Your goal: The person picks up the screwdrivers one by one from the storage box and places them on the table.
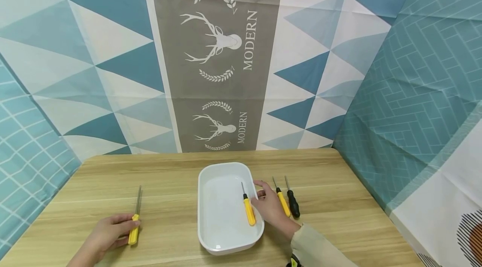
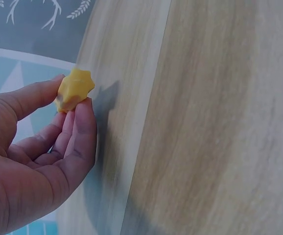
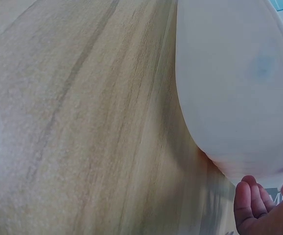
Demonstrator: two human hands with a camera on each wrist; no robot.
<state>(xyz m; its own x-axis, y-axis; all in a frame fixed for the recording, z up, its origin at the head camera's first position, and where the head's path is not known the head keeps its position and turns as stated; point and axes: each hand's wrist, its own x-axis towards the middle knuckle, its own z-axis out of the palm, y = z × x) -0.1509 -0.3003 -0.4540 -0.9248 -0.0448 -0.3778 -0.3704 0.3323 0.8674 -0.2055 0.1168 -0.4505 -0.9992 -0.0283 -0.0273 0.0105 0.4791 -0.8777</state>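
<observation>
On the left side of the table, my left hand pinches a screwdriver by its yellow handle, the long metal shaft pointing away from me. The left wrist view shows the fluted handle end between thumb and fingers, close by the tabletop. My right hand grips the right wall of a white rectangular dish, thumb at the rim and fingers against the outside. Inside that dish lies a smaller screwdriver with a yellow-orange handle, leaning along the right side. In the right wrist view, fingertips meet the dish's outer wall.
Right of my right hand, a yellow-and-black screwdriver and a black-handled screwdriver lie side by side on the wooden table. Patterned cloth hangs behind the table and along both sides.
</observation>
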